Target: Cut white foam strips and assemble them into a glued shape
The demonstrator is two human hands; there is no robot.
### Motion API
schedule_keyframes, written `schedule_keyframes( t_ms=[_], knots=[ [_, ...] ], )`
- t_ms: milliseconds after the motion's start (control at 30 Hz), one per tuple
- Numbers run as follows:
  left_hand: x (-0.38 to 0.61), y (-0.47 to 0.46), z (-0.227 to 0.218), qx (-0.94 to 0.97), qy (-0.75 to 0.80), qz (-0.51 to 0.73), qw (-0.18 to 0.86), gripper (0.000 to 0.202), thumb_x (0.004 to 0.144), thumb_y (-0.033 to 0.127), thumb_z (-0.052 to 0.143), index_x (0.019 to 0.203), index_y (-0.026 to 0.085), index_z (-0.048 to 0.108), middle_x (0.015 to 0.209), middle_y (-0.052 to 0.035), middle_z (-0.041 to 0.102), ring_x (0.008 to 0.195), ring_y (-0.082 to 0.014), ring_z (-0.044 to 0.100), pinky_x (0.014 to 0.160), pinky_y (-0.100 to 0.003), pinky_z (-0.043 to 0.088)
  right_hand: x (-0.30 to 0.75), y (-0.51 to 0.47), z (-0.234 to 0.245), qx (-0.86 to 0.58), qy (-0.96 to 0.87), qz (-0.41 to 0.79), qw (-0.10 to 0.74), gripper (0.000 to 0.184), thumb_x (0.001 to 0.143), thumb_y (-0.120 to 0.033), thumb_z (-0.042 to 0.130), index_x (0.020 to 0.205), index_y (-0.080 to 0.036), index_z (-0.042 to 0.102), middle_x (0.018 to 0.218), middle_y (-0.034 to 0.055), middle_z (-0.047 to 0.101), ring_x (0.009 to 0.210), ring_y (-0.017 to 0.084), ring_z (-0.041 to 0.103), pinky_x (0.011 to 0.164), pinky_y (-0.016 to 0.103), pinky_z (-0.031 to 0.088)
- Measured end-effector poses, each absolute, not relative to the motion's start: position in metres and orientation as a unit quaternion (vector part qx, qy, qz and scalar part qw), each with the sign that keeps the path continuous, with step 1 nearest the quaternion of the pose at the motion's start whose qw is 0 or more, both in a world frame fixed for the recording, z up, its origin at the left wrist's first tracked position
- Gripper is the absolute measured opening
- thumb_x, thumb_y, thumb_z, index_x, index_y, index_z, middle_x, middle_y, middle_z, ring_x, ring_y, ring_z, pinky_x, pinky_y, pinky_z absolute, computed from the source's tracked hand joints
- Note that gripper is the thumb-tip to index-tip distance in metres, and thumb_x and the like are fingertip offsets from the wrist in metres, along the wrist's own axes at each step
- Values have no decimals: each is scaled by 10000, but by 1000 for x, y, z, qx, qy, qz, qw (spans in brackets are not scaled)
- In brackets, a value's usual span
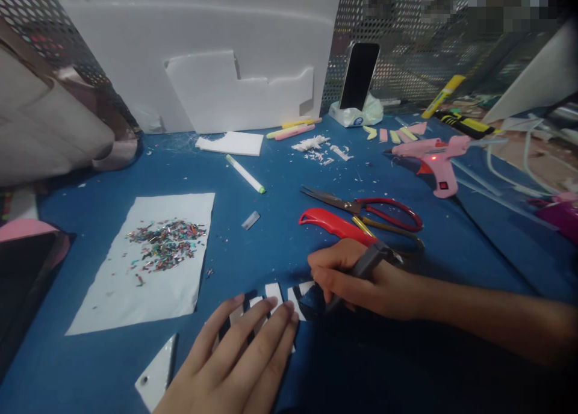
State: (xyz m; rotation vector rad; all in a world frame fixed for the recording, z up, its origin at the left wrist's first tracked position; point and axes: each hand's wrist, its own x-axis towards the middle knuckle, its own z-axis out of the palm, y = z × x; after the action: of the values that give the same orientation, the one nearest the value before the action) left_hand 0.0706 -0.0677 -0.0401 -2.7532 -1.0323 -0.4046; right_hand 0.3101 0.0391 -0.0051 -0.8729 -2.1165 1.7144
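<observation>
My left hand (253,357) lies flat, fingers stretched out, over white pieces with black bands. Part of these pieces is hidden under the fingers. A white piece (294,302) with a black band shows just past the fingertips. In my right hand (361,278) is a dark grey pen-like marker (368,260), pinched between thumb and fingers. Its tip is in shadow beside the black-banded piece, and I cannot tell whether it touches. Just beyond the right hand lie a red-handled cutter (332,222) and scissors (352,206) with red handles.
Left of my hands, a white sheet (180,299) bears small colourful bits (167,244). A pink glue gun (445,161) with a trailing cord rests at the right. Farther back are a white pen (245,174), foam scraps (311,143), highlighters (293,131) and a propped phone (360,77).
</observation>
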Motion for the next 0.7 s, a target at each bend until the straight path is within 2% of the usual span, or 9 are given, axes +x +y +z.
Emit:
schedule_keyframes(
  t_ms=[133, 367, 533, 700],
  knots=[
    [71, -67, -38, -924, -347, -139, 87, 399, 1033, 252, 345, 1386, 128, 483, 1374, -27, 575, 1260, -236, 454, 1219, -443, 60, 310, 39, -4, -297, -737, 588, 148, 377, 965, -357, 504, 647, -163, 447, 570, -59, 429, 486, 50, 439, 444, 166, 327],
    [71, -67, -40, -924, -344, -143, 88, 412, 1047, 308, 323, 1379, 134, 495, 1376, -28, 574, 1263, -236, 454, 1218, -443, 70, 310, 40, -6, -297, -736, 591, 143, 384, 967, -380, 499, 652, -167, 447, 563, -61, 421, 482, 55, 433, 440, 172, 323],
    [71, -68, -40, -924, -346, -140, 84, 414, 1045, 298, 320, 1383, 128, 489, 1378, -33, 573, 1264, -240, 452, 1218, -449, 66, 311, 41, -7, -305, -723, 602, 149, 345, 962, -381, 519, 698, -162, 478, 588, -54, 464, 516, 61, 474, 463, 167, 348],
    [70, -67, -40, -925, -343, -139, 87, 407, 1042, 286, 330, 1380, 125, 490, 1375, -34, 574, 1261, -239, 454, 1217, -450, 64, 311, 40, -6, -295, -730, 601, 138, 372, 963, -385, 512, 669, -160, 481, 563, -54, 450, 492, 59, 451, 447, 171, 326]
  ],
)
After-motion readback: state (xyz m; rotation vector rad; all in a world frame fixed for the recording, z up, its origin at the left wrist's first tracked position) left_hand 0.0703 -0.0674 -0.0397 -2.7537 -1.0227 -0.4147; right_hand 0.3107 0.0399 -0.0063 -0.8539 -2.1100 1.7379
